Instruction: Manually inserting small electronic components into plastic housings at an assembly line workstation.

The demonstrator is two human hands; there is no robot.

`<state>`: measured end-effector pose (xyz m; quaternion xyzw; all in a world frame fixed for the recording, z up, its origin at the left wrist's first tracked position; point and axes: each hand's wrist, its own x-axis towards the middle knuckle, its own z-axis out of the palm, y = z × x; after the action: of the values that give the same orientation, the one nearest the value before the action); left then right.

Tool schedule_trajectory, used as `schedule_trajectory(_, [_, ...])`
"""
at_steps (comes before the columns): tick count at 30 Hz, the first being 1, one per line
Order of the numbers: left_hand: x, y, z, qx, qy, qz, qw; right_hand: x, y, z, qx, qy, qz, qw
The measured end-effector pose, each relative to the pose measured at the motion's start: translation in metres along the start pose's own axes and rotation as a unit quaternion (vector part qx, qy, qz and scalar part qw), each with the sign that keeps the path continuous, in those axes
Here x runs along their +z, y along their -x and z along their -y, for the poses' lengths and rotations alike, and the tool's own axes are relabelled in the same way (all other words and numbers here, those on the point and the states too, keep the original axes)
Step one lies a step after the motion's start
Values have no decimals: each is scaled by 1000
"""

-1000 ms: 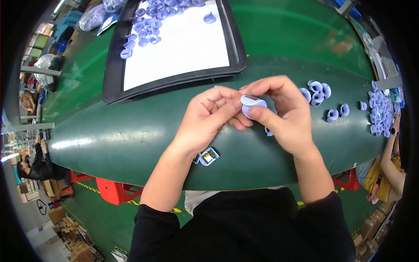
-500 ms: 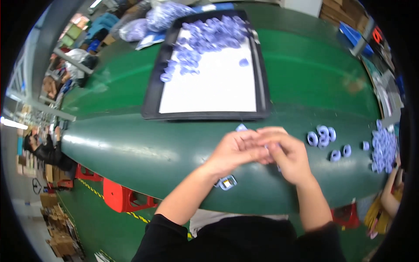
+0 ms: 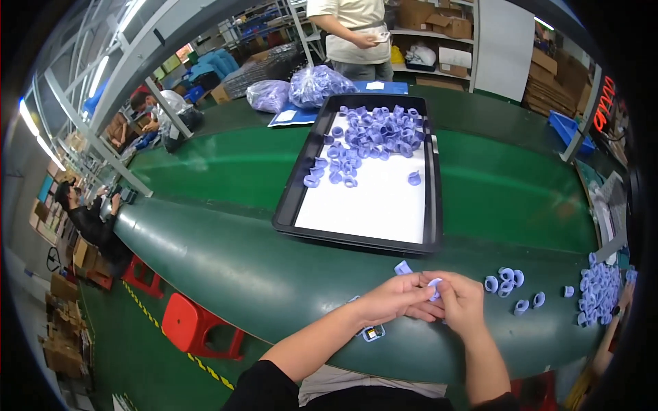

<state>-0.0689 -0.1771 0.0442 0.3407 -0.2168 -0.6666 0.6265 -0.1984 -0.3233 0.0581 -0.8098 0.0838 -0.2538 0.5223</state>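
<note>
A small lavender ring-shaped piece is pinched between the fingertips of both hands, above the green work surface. My left hand closes on it from the left, and my right hand grips it from the right. The fingers cover much of the piece. Just behind my left hand lies another lavender piece. Close by my left forearm rests a small pale-blue frame with a dark and yellowish part inside; more pale-blue bits there are half hidden by the forearm.
Beyond my hands, a black tray lined with white holds many lavender rings. Several loose rings and a larger pile sit at right, beside another person's arm. Bagged rings and a standing person are at the back.
The view has tilted upward, so the tray and hands appear lower and a standing person is visible. Both hands stay together; the lavender piece between their fingers shows more plainly.
</note>
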Motion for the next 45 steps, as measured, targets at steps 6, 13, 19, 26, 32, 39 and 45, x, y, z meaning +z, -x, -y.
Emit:
schedule_trajectory(6, [-10,0,-3,26,-52,-9,998,-4,-2,10,40,-72,33,996])
schedule_trajectory(13, [-14,9,-25,64,-200,-123,970,-24,-13,9,-27,112,-17,993])
schedule_trajectory(19, [-35,30,-51,107,-282,-187,935,-69,-12,-17,19,385,-10,923])
schedule_trajectory(26, [-22,84,-42,-18,-498,-280,820,-96,3,-27,95,448,5,889])
schedule_trajectory(32, [-31,107,-19,58,-630,-260,730,-84,-4,2,49,225,164,959])
schedule_trajectory(39, [-31,81,-29,90,-487,-325,806,-50,-7,-6,75,205,267,939])
schedule_trajectory(45, [5,23,-49,145,-382,-194,892,-30,-9,1,139,130,108,976])
